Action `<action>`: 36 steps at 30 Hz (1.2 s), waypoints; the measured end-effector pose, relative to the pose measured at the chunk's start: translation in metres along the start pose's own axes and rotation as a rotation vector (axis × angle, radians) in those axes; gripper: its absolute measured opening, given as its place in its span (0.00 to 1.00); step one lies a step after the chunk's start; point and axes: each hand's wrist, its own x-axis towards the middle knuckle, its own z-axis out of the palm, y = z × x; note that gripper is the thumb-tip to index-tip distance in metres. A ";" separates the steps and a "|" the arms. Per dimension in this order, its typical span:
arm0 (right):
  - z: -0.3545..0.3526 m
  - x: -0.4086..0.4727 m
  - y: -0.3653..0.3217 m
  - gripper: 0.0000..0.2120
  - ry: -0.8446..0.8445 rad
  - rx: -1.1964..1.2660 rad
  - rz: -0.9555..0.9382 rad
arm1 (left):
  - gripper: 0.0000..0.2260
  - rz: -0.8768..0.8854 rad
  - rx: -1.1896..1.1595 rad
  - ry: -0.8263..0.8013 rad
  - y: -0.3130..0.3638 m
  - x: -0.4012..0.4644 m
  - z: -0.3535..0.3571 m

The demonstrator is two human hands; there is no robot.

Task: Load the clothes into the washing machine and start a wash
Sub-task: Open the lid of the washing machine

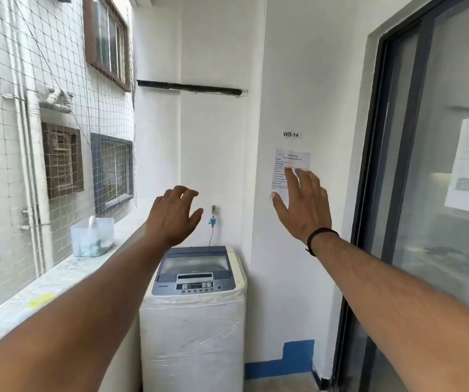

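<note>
A white top-loading washing machine [193, 321] stands in the corner ahead, its body wrapped in clear plastic film. Its grey lid [195, 263] is closed, with the button panel [199, 287] along the front. No clothes are in view. My left hand [175, 215] is raised in the air above the machine, fingers loosely bent, holding nothing. My right hand [304, 206] is raised with straight spread fingers in front of a paper notice [291, 165] on the wall; a black band circles its wrist.
A stone ledge [58, 281] runs along the left under wire netting, with a clear plastic tub [91, 237] on it. A tap [213, 215] with a hose is on the wall behind the machine. A dark-framed glass sliding door [425, 193] fills the right.
</note>
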 end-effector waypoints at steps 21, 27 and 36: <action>0.149 -0.001 0.172 0.23 -0.222 0.047 0.169 | 0.21 -0.153 -0.331 -0.372 0.134 0.044 0.234; 0.220 -0.026 0.230 0.22 -0.312 0.182 0.260 | 0.22 -0.208 -0.398 -0.485 0.158 0.027 0.313; 0.340 -0.075 0.238 0.11 -0.486 0.413 0.395 | 0.12 -0.360 -0.414 -0.742 0.149 -0.039 0.395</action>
